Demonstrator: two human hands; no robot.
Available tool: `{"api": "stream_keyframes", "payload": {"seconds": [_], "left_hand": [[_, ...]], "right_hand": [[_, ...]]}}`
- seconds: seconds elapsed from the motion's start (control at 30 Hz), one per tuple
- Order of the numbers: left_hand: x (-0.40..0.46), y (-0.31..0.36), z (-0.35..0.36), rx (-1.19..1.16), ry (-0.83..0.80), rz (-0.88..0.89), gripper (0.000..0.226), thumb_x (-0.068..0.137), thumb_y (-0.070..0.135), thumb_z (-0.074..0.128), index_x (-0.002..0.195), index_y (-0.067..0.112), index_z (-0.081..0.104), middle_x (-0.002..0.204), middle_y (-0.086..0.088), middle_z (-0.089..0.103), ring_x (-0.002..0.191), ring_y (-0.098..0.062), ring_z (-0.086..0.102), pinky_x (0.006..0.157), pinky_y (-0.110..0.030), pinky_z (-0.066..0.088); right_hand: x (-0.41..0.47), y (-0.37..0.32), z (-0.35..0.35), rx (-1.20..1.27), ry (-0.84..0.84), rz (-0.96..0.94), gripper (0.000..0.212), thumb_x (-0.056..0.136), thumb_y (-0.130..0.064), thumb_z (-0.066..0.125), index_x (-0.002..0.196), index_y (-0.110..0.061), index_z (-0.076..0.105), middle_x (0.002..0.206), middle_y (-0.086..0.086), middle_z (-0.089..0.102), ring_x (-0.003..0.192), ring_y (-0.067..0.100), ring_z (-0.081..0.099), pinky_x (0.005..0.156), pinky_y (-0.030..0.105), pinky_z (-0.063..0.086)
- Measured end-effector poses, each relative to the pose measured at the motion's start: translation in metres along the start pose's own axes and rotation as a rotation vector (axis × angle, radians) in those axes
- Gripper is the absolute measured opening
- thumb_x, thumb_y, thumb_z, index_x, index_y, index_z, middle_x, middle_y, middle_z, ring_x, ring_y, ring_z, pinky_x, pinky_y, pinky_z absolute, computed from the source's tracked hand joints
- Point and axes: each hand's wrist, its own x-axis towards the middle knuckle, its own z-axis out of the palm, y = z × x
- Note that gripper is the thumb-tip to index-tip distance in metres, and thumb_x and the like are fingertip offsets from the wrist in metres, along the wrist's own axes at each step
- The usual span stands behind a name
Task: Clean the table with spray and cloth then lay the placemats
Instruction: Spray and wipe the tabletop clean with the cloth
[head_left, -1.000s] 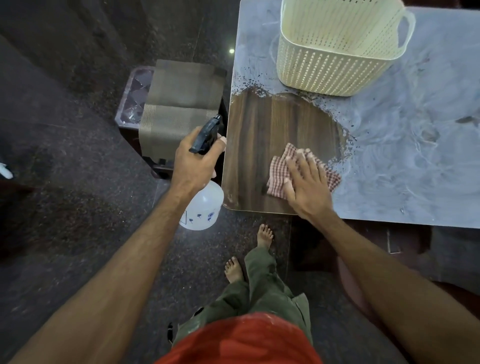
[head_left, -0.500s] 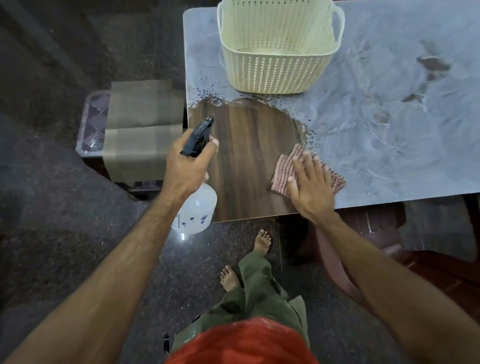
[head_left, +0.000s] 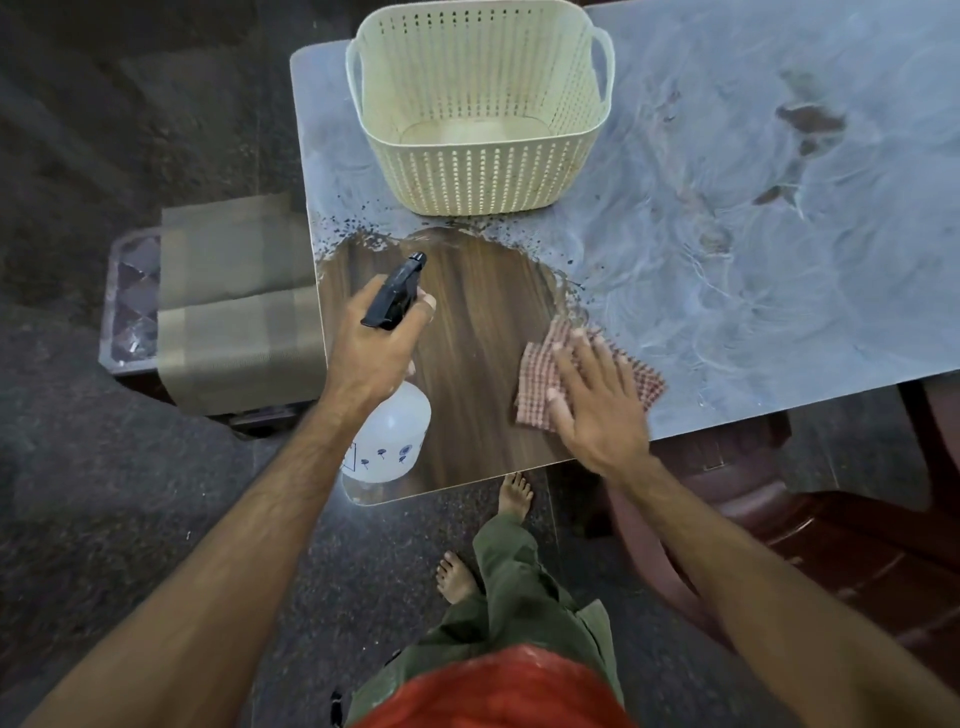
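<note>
Left hand (head_left: 371, 348) is gripping the neck of the spray bottle (head_left: 387, 441), fingers curled round it below the black trigger head (head_left: 396, 296); the nozzle is pointing toward the upper part of the frame, over the wiped patch. The bottle's white translucent body, printed with small blue marks, is hanging below the wrist, over the near left corner of the worktop (head_left: 753, 270). Whether a finger is pulling the trigger cannot be told.

Right hand (head_left: 597, 405) is lying flat, fingers spread and straight, pressing the red-and-white checked cloth (head_left: 540, 379) down onto the worktop at centre right of the frame. The cloth is sitting at the boundary between the cleaned area and the dusty area; its corners are showing to the left and right of the fingers, which are slightly blurred.

Worktop condition: a rounded patch of dark wood grain (head_left: 478, 332) is showing at centre frame, glossy. The rest of the surface, toward the right and upper right, is carrying a grey-white film with swirl marks and a few dark smears. A speckled line of dark droplets is edging the patch along its upper border.

A cream perforated basket (head_left: 483, 171) with two side handles is standing on the worktop at top centre, just above the wiped patch.

Placemats (head_left: 234, 306), olive-brown and woven, are lying draped over a stool (head_left: 127, 306) with a patterned top at left of frame, just beside the worktop's left edge.

Bare feet and green trousers are showing at lower centre on the dark floor (head_left: 104, 519).
</note>
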Motion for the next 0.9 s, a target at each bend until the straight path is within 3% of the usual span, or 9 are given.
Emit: {"api": "stream_keyframes", "payload": {"seconds": [0.17,0.3,0.37,0.43,0.5,0.6,0.73,0.9], "left_hand": [[0.016,0.006,0.011,0.013,-0.005,-0.006,0.020,0.096,0.022,0.062,0.101,0.002,0.060,0.098,-0.034,0.058,0.063,-0.027,0.049,0.043,-0.021,0.047],[0.025,0.011,0.020,0.019,-0.013,-0.015,0.019,0.096,0.021,0.062,0.101,0.003,0.061,0.099,-0.034,0.059,0.058,-0.024,0.050,0.043,-0.021,0.047],[0.030,0.013,0.024,0.024,-0.012,-0.018,0.015,0.095,0.021,0.063,0.100,0.006,0.062,0.100,-0.030,0.062,0.052,-0.018,0.048,0.044,-0.019,0.046],[0.036,0.016,0.026,0.027,-0.009,-0.012,0.013,0.095,0.020,0.063,0.099,0.008,0.063,0.100,-0.029,0.063,0.050,-0.015,0.048,0.044,-0.018,0.045],[0.041,0.017,0.027,0.030,-0.011,-0.009,0.013,0.095,0.019,0.062,0.097,0.007,0.062,0.100,-0.030,0.062,0.050,-0.016,0.047,0.045,-0.017,0.045],[0.047,0.018,0.027,0.031,-0.014,-0.012,0.010,0.095,0.018,0.062,0.095,0.008,0.061,0.100,-0.031,0.061,0.051,-0.017,0.046,0.046,-0.017,0.045],[0.051,0.016,0.028,0.026,-0.015,-0.010,0.009,0.095,0.017,0.062,0.096,0.008,0.062,0.099,-0.032,0.060,0.055,-0.020,0.049,0.045,-0.020,0.047],[0.055,0.015,0.034,0.039,-0.017,-0.003,0.009,0.096,0.016,0.062,0.097,0.007,0.061,0.099,-0.031,0.061,0.044,-0.006,0.046,0.044,-0.017,0.045]], "right_hand": [[0.079,0.023,-0.022,0.050,0.083,0.252,0.068,0.099,-0.051,0.012,0.158,-0.016,0.019,0.165,0.014,0.014,0.152,0.032,0.008,0.123,0.050,0.005],[0.092,-0.022,-0.016,0.058,0.055,0.079,0.065,0.103,-0.051,0.009,0.159,-0.018,0.009,0.166,0.013,0.003,0.153,0.030,-0.001,0.123,0.051,0.002],[0.068,-0.037,-0.008,0.058,0.044,-0.034,0.063,0.103,-0.050,0.014,0.158,-0.019,0.015,0.166,0.010,0.005,0.153,0.027,0.000,0.124,0.048,0.002],[0.045,-0.034,-0.005,0.055,0.016,-0.102,0.063,0.102,-0.051,0.017,0.158,-0.020,0.021,0.166,0.007,0.011,0.153,0.024,0.005,0.124,0.046,0.005],[0.040,-0.014,-0.007,0.042,-0.008,-0.116,0.064,0.103,-0.052,0.017,0.158,-0.021,0.016,0.166,0.006,0.007,0.153,0.024,0.004,0.124,0.047,0.006],[0.078,0.021,-0.016,0.031,0.040,0.070,0.065,0.104,-0.051,0.014,0.159,-0.017,0.009,0.166,0.011,0.004,0.153,0.028,0.002,0.124,0.049,0.004],[0.150,0.024,-0.033,0.084,0.138,0.314,0.065,0.102,-0.047,0.022,0.155,-0.009,0.027,0.161,0.020,0.023,0.150,0.037,0.018,0.121,0.055,0.013],[0.173,-0.020,-0.031,0.117,0.112,0.316,0.065,0.104,-0.048,0.018,0.157,-0.012,0.017,0.164,0.018,0.011,0.152,0.035,0.007,0.123,0.052,0.005]]}}
